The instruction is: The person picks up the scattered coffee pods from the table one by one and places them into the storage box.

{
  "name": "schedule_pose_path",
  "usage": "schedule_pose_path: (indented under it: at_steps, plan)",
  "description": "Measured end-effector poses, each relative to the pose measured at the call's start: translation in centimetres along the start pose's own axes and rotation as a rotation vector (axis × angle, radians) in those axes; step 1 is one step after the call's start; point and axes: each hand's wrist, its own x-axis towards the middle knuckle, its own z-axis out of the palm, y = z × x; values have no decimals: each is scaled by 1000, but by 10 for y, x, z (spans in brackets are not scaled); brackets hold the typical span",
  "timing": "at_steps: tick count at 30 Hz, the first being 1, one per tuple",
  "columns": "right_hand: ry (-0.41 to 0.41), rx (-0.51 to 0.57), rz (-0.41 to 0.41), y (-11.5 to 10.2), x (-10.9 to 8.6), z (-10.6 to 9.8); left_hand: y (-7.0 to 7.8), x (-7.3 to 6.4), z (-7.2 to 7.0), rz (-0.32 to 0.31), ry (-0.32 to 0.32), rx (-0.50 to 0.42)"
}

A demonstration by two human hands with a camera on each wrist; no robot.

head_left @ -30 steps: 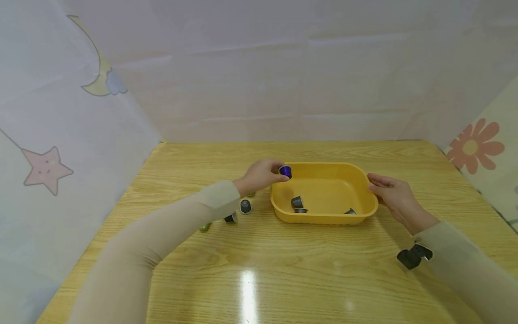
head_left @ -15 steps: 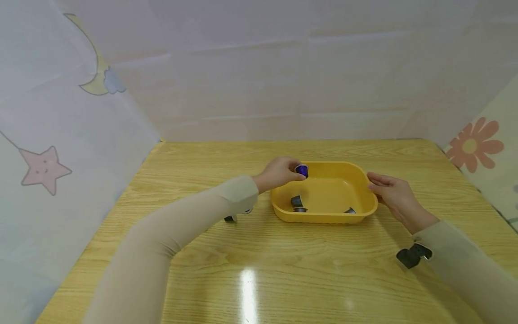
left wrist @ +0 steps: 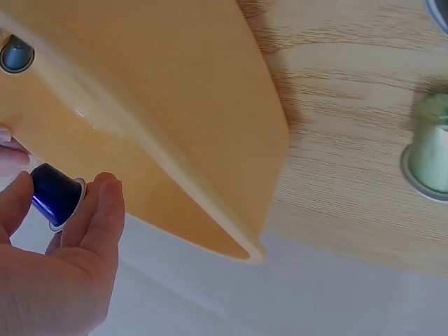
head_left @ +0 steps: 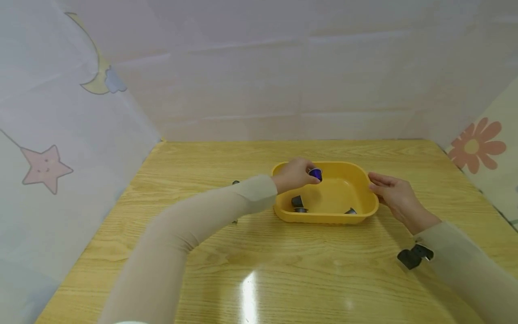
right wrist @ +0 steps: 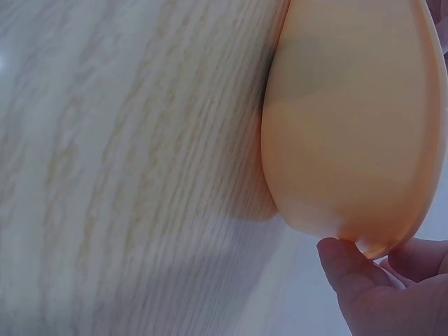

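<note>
Between thumb and fingers my left hand (head_left: 296,174) pinches a dark blue coffee capsule (head_left: 315,174), held over the inside of a yellow plastic basin (head_left: 323,218). The left wrist view shows the capsule (left wrist: 57,196) tilted, its silvery rim against the fingers. At the basin's right end my right hand (head_left: 394,195) grips the rim, thumb outside it in the right wrist view. Inside the basin lie a dark capsule (head_left: 297,201), a second grey one (head_left: 300,210) close below it, and another (head_left: 350,211) near the front right.
Left of the basin, a green capsule (left wrist: 430,143) stands on the wooden table (head_left: 315,265). The left sleeve (head_left: 210,211) hides most of that area in the head view. A black wrist device (head_left: 414,256) hangs under the right sleeve. A pale printed sheet (head_left: 259,90) rises behind the table.
My left hand has moved right with the blue capsule, from the basin's left rim to over its inside. The right hand has stayed on the rim.
</note>
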Motion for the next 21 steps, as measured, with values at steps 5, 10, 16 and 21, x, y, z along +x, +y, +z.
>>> schedule_pose_path:
  at_steps: [5,10,16,21]
  plan:
    - [1,7,8,2,0,0,6,4,7,9,-11,1]
    - [11,-2,14,2,-1,1,10,8,12,14,-6,19]
    - [7,2,7,2,-1,1,13,13,18,8,6,19]
    - [5,10,-2,2,-1,2,16,18,25,-1,7,23]
